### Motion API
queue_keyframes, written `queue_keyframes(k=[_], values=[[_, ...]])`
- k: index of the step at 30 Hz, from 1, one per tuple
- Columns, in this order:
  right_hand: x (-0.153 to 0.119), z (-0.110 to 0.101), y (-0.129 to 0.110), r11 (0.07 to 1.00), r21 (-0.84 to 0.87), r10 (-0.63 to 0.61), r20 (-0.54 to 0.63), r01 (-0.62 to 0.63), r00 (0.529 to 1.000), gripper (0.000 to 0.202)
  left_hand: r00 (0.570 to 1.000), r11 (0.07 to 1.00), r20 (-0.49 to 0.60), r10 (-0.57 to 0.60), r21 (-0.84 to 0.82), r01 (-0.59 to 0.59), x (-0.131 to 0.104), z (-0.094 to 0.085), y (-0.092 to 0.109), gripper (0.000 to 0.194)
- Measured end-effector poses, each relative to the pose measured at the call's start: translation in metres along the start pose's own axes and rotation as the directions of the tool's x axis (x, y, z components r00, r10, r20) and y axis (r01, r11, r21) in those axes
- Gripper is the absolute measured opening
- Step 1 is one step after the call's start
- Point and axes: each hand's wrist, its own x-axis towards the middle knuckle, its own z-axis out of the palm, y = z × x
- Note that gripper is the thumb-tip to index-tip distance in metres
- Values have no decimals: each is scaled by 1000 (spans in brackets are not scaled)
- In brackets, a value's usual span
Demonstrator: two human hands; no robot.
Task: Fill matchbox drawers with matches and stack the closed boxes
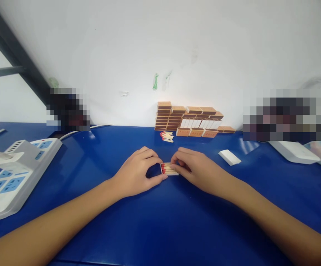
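A small matchbox tray [173,174] filled with red-tipped matches [167,168] lies on the blue table in front of me. My left hand [140,170] grips the tray's left end between thumb and index finger. Over the right end, the fingers of my right hand [189,166] are pinched together on the matches' plain ends, partly hiding them. Behind the tray is a loose pile of matches [167,136]. Beyond it, orange-brown matchboxes [196,132] are stacked in rows against the wall, some with white sides showing.
A small white box [229,157] lies to the right of my right hand. At the left stands a large white power strip [24,184] with a plug and cable. A white device [297,152] sits at the far right. The pale wall [121,48] rises behind the table.
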Motion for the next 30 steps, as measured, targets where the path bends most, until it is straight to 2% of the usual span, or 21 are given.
queue_keyframes(k=[15, 18, 24, 30], values=[[-1, -4, 4, 1000, -30, -1, -12, 1, 1000, 15, 1000, 1000, -2, 6, 8, -6, -1, 1, -2, 28], [1, -3, 5, 1000, -24, 1, -46, -2, 999, 14, 1000, 1000, -6, 8, 4, -8, -1, 1, -2, 28], [36, -1, 31, 995, 50, 99, -241, -90, 965, 11, 1000, 1000, -9, 1, -9, -1, -2, 1, -3, 27], [71, 9, 55, 994, -49, 79, -254, -95, 964, 12, 1000, 1000, -4, -14, -14, 14, -1, -1, -3, 27]])
